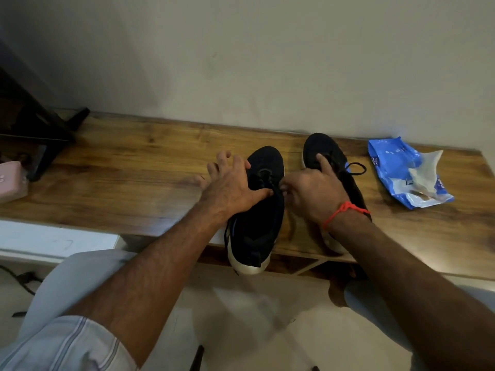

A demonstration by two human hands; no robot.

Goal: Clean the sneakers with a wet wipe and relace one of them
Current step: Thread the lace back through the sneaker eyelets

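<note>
The near sneaker (257, 210) lies on the bench (134, 183), heel overhanging; it is steadied by the left hand (230, 186), fingers spread, while its lace (277, 194) is pinched by the right hand (313, 191) — even tension is advised

Black sneakers (258, 210), blue wipe pack (396, 170), red wrist thread (345, 210).

The room is dim, with soft, warm light. A pale sheen lies on the wooden surface (134, 167) near its front edge. The black shoes (257, 204) lose detail in shadow. Wide-angle distortion bows the surface's edges, and the left hand (230, 186) is slightly motion-blurred.
</note>
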